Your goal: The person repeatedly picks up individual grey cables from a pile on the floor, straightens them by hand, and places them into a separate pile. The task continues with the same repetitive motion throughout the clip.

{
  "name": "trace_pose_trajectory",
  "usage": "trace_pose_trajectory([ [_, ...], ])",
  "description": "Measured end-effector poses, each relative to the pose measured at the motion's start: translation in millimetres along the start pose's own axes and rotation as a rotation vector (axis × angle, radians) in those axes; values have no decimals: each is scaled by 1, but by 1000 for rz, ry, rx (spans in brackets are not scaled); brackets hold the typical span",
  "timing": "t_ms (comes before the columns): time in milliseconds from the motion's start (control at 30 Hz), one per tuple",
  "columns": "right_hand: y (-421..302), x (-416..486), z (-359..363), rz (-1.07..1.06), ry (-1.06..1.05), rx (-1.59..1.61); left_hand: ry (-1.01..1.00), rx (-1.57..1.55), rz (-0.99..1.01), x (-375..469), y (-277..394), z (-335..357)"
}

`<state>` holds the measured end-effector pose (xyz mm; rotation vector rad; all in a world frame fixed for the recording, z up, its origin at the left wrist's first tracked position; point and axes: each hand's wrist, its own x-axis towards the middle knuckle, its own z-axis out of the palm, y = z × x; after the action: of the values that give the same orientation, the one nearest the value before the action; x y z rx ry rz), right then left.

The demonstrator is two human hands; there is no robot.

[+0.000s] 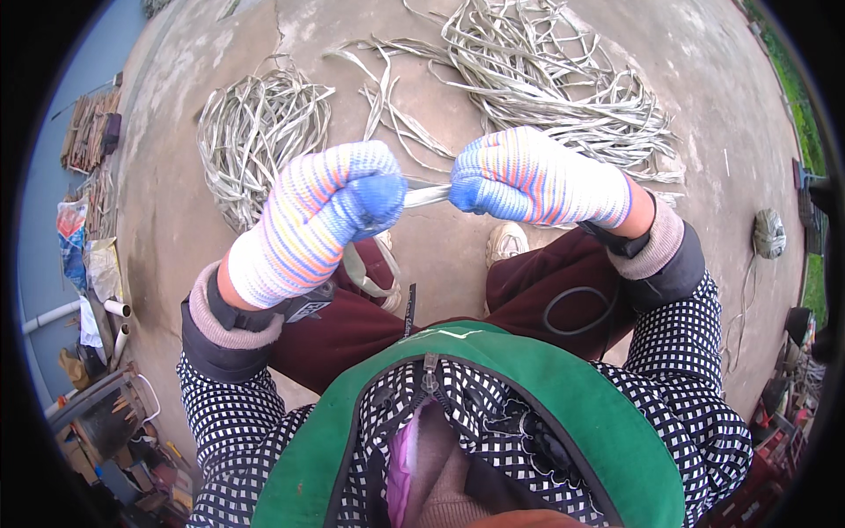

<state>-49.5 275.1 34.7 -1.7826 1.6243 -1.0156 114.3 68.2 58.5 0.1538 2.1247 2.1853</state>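
My left hand (323, 224), in a striped knit glove with blue fingertips, is closed on a pale flat plastic strip (426, 196). The same strip runs taut across a short gap to my right hand (538, 178), gloved alike and closed on its other side. Beyond my left hand a loose pile of silvery plastic strips (261, 135) lies on the concrete. A larger tangled heap of such strips (554, 79) spreads beyond my right hand, with some loose ends between the two piles. A loop of pale strip (362, 272) hangs below my left hand.
My shoe (507, 243) rests on the concrete floor (449, 264). At the right lies a wound ball of strip (770, 234) with a trailing tail. Bundled sticks (89, 132), white pipes (119, 343) and clutter stand along the wall at left; more clutter (785, 422) sits at lower right.
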Motion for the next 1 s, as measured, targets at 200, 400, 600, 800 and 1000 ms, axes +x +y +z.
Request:
trace_pose_trajectory([
  [200,-2,-1,-1,221,39,402,-85,-156,90,11,-1,-10],
  [400,7,2,-12,509,-8,642,-17,-99,66,23,-18,-11],
  [600,12,1,-11,489,113,741,-68,-79,85,25,-22,-12],
  [800,18,-1,-7,450,6,312,-45,87,28,28,-20,-10],
  [1000,26,0,-11,340,296,-58,316,65,-158,39,-24,-15],
])
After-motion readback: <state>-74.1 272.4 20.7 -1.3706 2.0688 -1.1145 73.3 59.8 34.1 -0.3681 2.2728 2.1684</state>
